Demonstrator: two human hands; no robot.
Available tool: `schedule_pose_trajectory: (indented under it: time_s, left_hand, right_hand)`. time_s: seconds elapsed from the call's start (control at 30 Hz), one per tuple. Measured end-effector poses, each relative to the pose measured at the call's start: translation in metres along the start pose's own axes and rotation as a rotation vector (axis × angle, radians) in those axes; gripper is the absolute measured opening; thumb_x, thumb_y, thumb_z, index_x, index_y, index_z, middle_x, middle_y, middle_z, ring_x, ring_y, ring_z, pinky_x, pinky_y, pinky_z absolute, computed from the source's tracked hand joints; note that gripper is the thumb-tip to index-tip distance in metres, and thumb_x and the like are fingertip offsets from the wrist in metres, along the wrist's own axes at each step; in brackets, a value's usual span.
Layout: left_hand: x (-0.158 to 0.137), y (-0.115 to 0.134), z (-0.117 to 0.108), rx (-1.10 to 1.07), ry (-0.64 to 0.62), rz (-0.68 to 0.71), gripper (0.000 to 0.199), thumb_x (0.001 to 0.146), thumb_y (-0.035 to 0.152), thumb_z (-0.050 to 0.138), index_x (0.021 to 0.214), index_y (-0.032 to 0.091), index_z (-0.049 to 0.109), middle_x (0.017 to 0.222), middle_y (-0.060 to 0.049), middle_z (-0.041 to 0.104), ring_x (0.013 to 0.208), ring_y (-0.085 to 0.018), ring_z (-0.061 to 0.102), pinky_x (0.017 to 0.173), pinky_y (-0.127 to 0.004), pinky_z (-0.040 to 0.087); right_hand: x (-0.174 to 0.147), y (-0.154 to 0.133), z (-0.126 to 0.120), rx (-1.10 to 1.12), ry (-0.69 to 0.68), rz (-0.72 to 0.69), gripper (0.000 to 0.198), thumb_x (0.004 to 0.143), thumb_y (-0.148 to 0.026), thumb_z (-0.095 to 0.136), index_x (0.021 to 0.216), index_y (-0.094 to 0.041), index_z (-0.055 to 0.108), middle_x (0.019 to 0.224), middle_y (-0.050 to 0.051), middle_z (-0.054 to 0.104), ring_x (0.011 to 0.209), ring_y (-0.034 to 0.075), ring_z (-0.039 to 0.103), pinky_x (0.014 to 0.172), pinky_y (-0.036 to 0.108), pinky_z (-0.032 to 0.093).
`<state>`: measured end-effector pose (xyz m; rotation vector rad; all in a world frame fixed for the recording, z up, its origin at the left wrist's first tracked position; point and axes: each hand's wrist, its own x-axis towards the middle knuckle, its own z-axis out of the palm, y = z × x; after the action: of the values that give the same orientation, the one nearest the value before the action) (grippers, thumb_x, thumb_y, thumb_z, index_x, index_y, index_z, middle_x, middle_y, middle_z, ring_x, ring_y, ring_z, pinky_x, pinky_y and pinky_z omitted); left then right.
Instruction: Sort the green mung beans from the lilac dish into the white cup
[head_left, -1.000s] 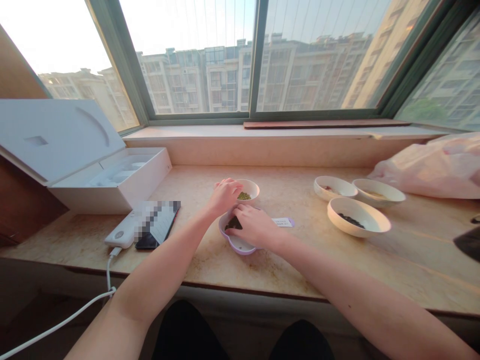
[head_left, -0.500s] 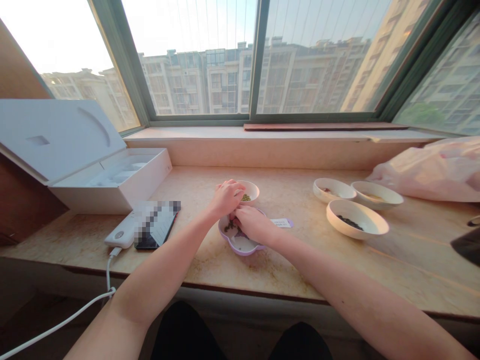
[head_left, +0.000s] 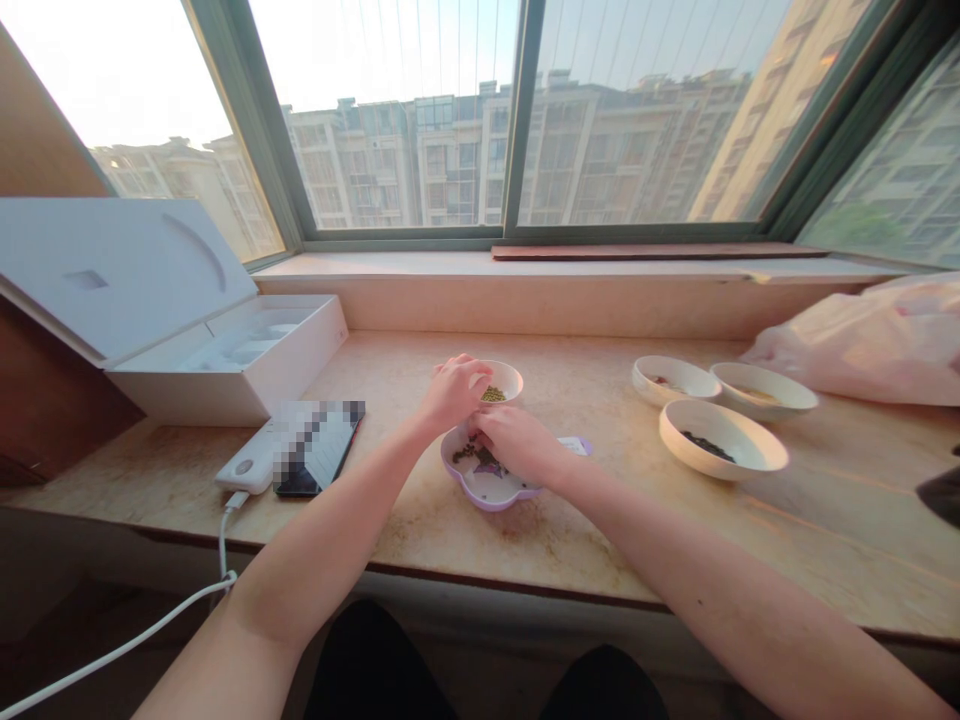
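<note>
A white bowl (head_left: 510,380) with green beans (head_left: 493,394) in it stands in front of me. My left hand (head_left: 457,390) is at its left side, fingers curled over the rim. Just nearer lies a purple-rimmed, scalloped dish (head_left: 495,498) with dark beans (head_left: 466,455) scattered in it and a star-like mark on its bottom. My right hand (head_left: 517,440) reaches over the dish from the right, its fingers drawn together near the left hand. What those fingertips hold, if anything, is too small to make out.
On the right stand three white bowls, one with dark pieces (head_left: 709,445), beside a pale plastic bag (head_left: 862,345). To the left are an open white box (head_left: 292,350), a phone (head_left: 322,450) and a white power bank (head_left: 247,460) with a cable. The window sill (head_left: 405,264) runs behind.
My right hand has lifted slightly and shifted right, uncovering more dark beans and the dish's star mark. My left hand stays by the white bowl. The whole view has shifted a little.
</note>
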<state>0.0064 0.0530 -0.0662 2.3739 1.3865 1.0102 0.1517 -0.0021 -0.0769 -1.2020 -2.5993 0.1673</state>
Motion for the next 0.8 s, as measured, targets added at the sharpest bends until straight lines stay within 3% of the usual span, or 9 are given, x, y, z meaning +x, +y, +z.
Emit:
schedule_pose_trajectory:
  time_s: [0.33, 0.43, 0.6, 0.8]
  left_hand:
    - [0.0, -0.001, -0.004, 0.015, -0.014, 0.008, 0.029, 0.099, 0.028, 0.046, 0.093, 0.021, 0.074, 0.106, -0.006, 0.071, 0.103, -0.022, 0.064, 0.101, -0.041, 0.044]
    - [0.0, -0.002, -0.003, -0.027, 0.007, 0.0, 0.025, 0.096, 0.025, 0.049, 0.095, 0.02, 0.074, 0.106, -0.007, 0.071, 0.099, -0.02, 0.065, 0.097, -0.038, 0.048]
    - [0.0, 0.0, -0.006, -0.066, 0.033, 0.009, 0.023, 0.093, 0.022, 0.052, 0.1, 0.019, 0.074, 0.107, -0.007, 0.071, 0.092, -0.019, 0.065, 0.094, -0.035, 0.05]
    - [-0.003, 0.009, -0.013, -0.058, 0.01, 0.047, 0.022, 0.092, 0.02, 0.054, 0.098, 0.019, 0.075, 0.096, -0.006, 0.071, 0.087, -0.018, 0.064, 0.092, -0.033, 0.05]
  right_hand:
    - [-0.005, -0.001, -0.016, 0.247, 0.126, 0.157, 0.012, 0.086, -0.009, 0.057, 0.083, -0.019, 0.062, 0.081, 0.005, 0.071, 0.076, 0.019, 0.065, 0.07, 0.031, 0.045]
    - [-0.006, 0.004, -0.021, 0.548, 0.194, 0.218, 0.001, 0.084, -0.019, 0.064, 0.083, -0.019, 0.064, 0.076, 0.002, 0.071, 0.072, 0.017, 0.065, 0.069, 0.03, 0.048]
    - [-0.006, 0.012, -0.027, 1.119, 0.206, 0.266, 0.029, 0.074, -0.041, 0.08, 0.083, -0.019, 0.063, 0.07, -0.001, 0.067, 0.062, 0.013, 0.06, 0.061, 0.028, 0.047]
    - [-0.007, 0.01, -0.035, 1.491, 0.23, 0.276, 0.039, 0.064, -0.04, 0.089, 0.08, -0.02, 0.06, 0.081, 0.001, 0.07, 0.07, 0.011, 0.061, 0.065, 0.025, 0.048]
